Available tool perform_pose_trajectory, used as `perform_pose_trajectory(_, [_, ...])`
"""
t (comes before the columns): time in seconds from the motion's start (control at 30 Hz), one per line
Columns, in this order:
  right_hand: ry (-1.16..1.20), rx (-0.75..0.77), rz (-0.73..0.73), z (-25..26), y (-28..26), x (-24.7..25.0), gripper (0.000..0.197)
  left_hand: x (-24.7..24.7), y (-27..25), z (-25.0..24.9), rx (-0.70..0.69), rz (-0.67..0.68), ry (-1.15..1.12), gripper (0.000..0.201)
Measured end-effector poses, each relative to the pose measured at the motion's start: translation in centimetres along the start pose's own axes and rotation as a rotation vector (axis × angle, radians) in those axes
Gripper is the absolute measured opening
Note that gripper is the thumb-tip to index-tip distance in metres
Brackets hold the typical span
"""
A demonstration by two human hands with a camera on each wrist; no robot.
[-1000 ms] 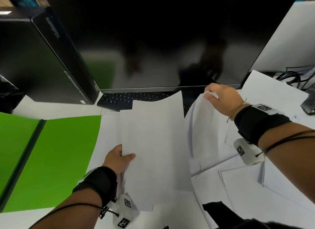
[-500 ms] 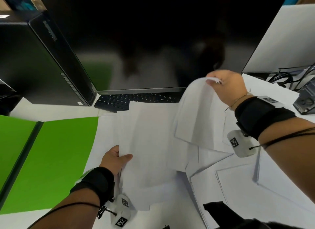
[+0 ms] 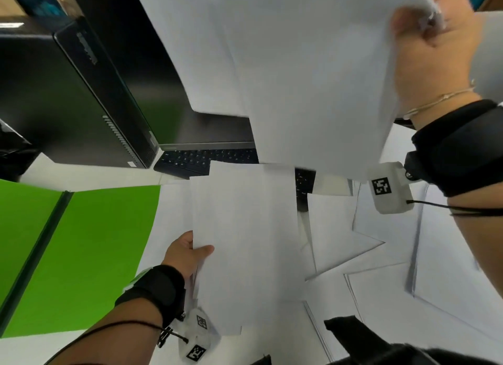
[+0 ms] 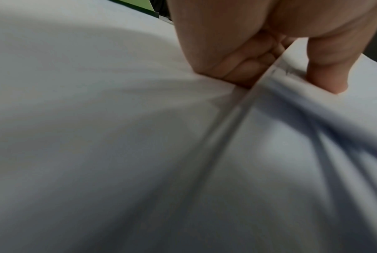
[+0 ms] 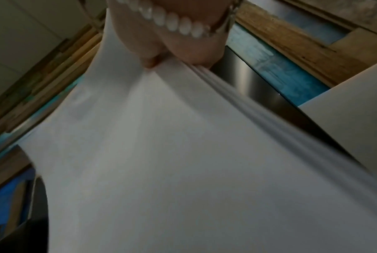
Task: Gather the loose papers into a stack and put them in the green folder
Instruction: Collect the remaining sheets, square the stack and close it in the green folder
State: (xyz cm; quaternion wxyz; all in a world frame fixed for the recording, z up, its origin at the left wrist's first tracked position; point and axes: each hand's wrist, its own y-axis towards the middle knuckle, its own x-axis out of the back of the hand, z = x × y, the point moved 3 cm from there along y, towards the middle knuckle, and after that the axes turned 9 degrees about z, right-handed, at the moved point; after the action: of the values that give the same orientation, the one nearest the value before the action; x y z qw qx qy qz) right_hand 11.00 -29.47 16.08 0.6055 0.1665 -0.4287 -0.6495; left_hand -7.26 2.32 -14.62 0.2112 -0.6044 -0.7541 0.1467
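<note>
Covering most of white tabletop (image 3: 81,345): loose sheets (image 3: 381,296), overlapping, askew. Wood panelling and blue patches up in right wrist view. Green folder (image 3: 89,256) lying open, flat, at 9 o'clock of left hand (image 3: 185,251). Left hand fingers (image 4: 243,68) and thumb clamped on small paper stack (image 3: 245,242), low over tabletop. Right hand (image 3: 432,54) up at 1 o'clock, fingers pinched on raised sheaf (image 3: 299,65), blurred, hanging. Blocking view of black monitor (image 3: 212,128) and part of keyboard (image 3: 196,160). Black PC tower (image 3: 68,98) at 11 o'clock.
</note>
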Motion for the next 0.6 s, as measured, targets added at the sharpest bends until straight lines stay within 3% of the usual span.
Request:
perform_pose_trajectory(0.13, [-0.08,-0.309,0.215,-2.2,-2.1,-1.8,0.016,0.2,0.1,0.2,0.029,0.014,0.008,0.026])
perform_pose_trajectory(0.33, [-0.141,-0.843,0.503,-9.3,-10.3,-5.8,0.032,0.1,-0.2,-0.1,0.054,0.019,-0.04,0.026])
perform_pose_trajectory(0.43, [-0.142,-1.05,0.506,-11.5,-15.0,-7.3,0.038,0.1,-0.4,-0.4,0.047,0.015,-0.021,0.027])
perform_pose_trajectory(0.6, [-0.128,-1.209,0.534,-11.6,-19.9,-9.4,0.037,0.1,-1.0,-0.7,0.056,0.009,-0.023,0.017])
